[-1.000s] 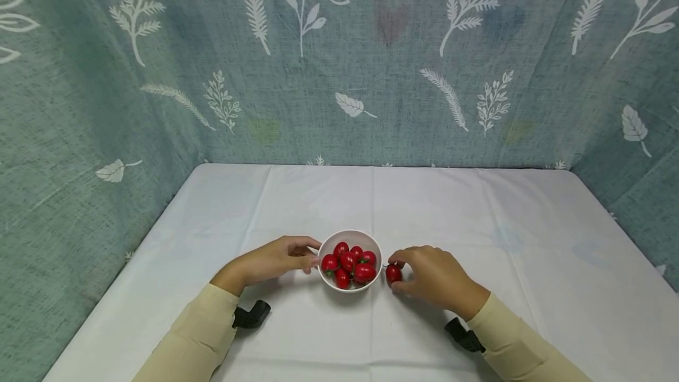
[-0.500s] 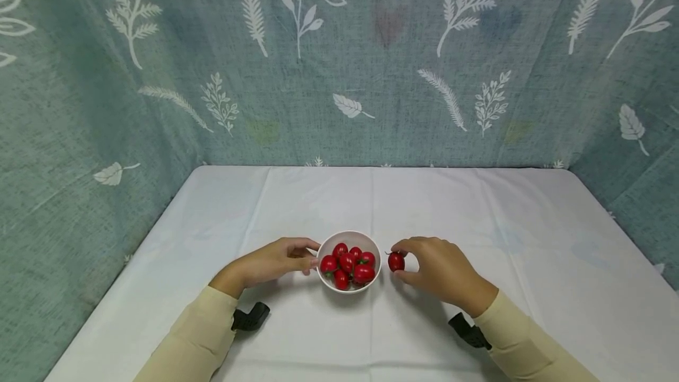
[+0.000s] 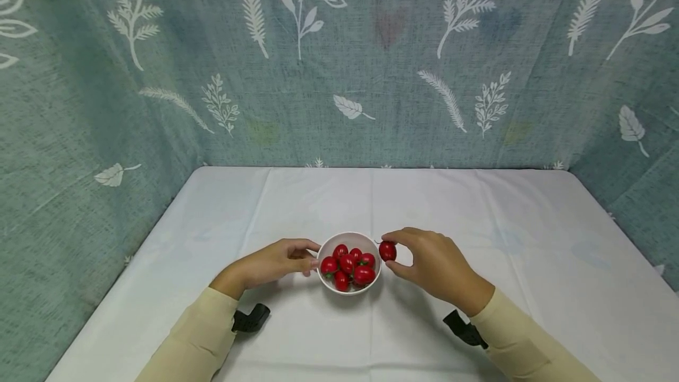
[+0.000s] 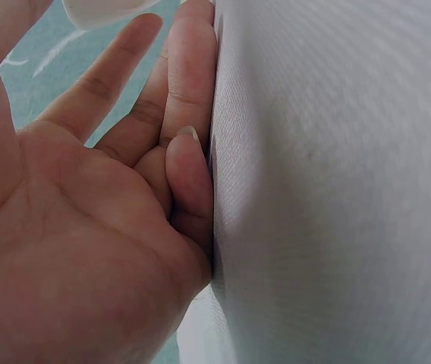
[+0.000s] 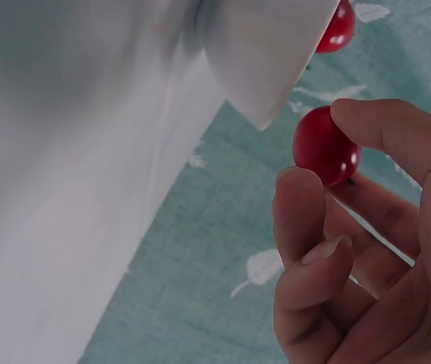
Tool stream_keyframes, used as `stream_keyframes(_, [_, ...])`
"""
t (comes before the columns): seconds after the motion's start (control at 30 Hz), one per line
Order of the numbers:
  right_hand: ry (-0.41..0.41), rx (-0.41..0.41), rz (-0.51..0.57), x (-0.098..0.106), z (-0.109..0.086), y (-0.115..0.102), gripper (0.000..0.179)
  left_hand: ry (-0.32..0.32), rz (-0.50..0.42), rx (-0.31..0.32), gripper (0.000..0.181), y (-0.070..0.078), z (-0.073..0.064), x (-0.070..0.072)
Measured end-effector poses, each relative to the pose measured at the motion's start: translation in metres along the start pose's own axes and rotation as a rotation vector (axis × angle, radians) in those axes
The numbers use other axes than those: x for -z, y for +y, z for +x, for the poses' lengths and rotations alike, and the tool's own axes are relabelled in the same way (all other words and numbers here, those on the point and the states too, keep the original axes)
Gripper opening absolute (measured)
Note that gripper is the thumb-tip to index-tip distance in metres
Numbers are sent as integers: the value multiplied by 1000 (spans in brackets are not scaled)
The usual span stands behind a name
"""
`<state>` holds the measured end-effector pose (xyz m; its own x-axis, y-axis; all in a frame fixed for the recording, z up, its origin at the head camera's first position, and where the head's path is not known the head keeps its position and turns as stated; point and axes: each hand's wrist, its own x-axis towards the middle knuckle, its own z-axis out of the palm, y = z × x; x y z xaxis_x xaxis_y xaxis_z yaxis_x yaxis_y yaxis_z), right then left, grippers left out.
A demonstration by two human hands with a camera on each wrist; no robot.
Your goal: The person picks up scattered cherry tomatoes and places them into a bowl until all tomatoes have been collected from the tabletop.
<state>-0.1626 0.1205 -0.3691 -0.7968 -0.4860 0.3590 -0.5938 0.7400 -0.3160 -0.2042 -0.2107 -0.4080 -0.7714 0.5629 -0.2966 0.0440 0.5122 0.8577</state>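
In the head view, a white bowl (image 3: 350, 238) with several red cherry tomatoes (image 3: 347, 263) stands on the table. My left hand (image 3: 273, 263) lies at its left side, thumb and fingertips at the rim. The left wrist view shows those fingers spread and mostly straight beside the bowl's edge (image 4: 109, 9), the little finger bent against the cloth. Just right of the rim, my right hand (image 3: 437, 261) pinches a single cherry tomato (image 3: 388, 250) between thumb and fingertips. From the right wrist, this tomato (image 5: 325, 144) hangs apart from the bowl's wall (image 5: 265, 53), its short stem partly visible.
A white cloth (image 3: 424, 199) covers the table. Green-blue curtains (image 3: 339, 75) with white leaf prints rise behind it and along both sides. Black camera mounts (image 3: 251, 317) sit at both wrists, below the beige sleeves (image 3: 191, 335).
My right hand has lifted the cherry tomato off the cloth, then brought it left and farther back, close to the bowl's right rim. The left hand and the bowl have stayed put.
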Motion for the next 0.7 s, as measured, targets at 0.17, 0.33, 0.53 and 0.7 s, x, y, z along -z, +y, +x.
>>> stream_keyframes(0.17, [-15, 39, 6, -1, 7, -6, 41, 0, -4, -10, 47, -1, 0, 0])
stream_keyframes(0.33, [-72, 50, 5, -6, 19, -11, 42, 3, 8, -15, 46, -2, -2, 1])
stream_keyframes(0.53, [-146, 74, 48, -12, 32, -14, 40, -1, 8, -12, 46, -2, -2, 1])
stream_keyframes(0.7, [-189, 102, 86, -18, 40, -15, 39, 0, 4, -4, 47, -1, -1, 1])
